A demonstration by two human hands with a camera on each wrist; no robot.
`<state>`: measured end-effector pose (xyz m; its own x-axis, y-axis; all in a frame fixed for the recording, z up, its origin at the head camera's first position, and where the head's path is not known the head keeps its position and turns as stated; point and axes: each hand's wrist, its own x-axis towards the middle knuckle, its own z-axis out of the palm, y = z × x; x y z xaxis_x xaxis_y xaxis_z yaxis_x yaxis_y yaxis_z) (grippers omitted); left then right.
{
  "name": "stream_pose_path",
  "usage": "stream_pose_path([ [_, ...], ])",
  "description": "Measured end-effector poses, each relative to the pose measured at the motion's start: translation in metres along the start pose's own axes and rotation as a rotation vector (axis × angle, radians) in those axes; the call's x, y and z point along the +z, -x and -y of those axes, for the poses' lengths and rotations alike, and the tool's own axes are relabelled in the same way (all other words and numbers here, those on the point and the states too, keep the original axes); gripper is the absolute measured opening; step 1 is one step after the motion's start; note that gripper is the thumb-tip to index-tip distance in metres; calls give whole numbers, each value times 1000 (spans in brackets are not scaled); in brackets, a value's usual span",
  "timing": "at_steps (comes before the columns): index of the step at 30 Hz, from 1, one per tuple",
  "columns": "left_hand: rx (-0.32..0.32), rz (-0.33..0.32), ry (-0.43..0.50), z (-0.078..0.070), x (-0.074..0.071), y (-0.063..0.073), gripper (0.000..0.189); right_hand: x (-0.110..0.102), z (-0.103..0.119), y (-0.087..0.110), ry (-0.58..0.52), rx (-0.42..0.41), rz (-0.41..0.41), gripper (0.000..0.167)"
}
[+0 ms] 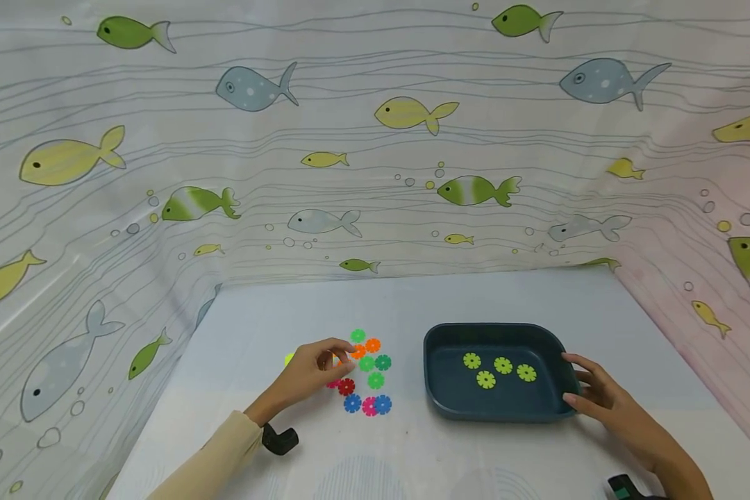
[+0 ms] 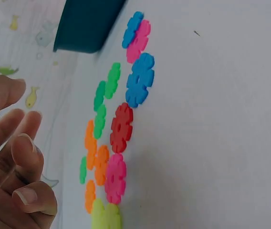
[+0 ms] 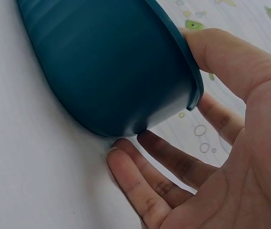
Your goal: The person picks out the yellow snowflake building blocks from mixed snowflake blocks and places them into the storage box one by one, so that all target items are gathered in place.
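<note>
My left hand point(image 1: 315, 368) hovers over a scatter of colourful plastic snowflake discs, its fingers loosely bent. Between thumb and fingertips in the left wrist view there is nothing. Near it lie a red disc point(image 2: 121, 128), blue disc point(image 2: 140, 80), pink disc point(image 2: 116, 179) and orange disc point(image 2: 102, 165); yellow discs point(image 2: 106, 217) are partly cut off by the frame. With my right hand point(image 1: 603, 396) I hold the right end of a dark teal plastic basin point(image 1: 500, 410), thumb at the rim and fingertips against the outer wall point(image 3: 111, 71). Several yellow-green discs point(image 1: 486, 380) lie flat inside it.
Green discs point(image 1: 376, 380) lie on the white table point(image 1: 406, 458) between my left hand and the basin. A fish-patterned sheet point(image 1: 375, 194) rises behind the table and along both sides. Black wrist devices point(image 1: 280, 440) show at both wrists.
</note>
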<state>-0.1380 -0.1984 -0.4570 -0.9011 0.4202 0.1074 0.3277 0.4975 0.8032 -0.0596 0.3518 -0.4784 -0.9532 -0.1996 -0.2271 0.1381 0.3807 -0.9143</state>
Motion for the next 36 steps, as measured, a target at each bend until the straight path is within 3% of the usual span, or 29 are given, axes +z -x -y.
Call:
stream_pose_path([
  [11, -54, -52, -41, 13, -10, 12, 37, -1, -2, 0, 12, 4, -12, 76],
  [17, -114, -92, -72, 19, -17, 18, 35, -2, 0, 0, 7, 0, -11, 76],
  [27, -159, -153, -90, 41, -35, 24, 33, 0, -1, 1, 4, -12, -1, 76],
  [36, -249, -218, -216, 57, -47, 29, 35, -1, -1, 0, 1, -13, 8, 76],
])
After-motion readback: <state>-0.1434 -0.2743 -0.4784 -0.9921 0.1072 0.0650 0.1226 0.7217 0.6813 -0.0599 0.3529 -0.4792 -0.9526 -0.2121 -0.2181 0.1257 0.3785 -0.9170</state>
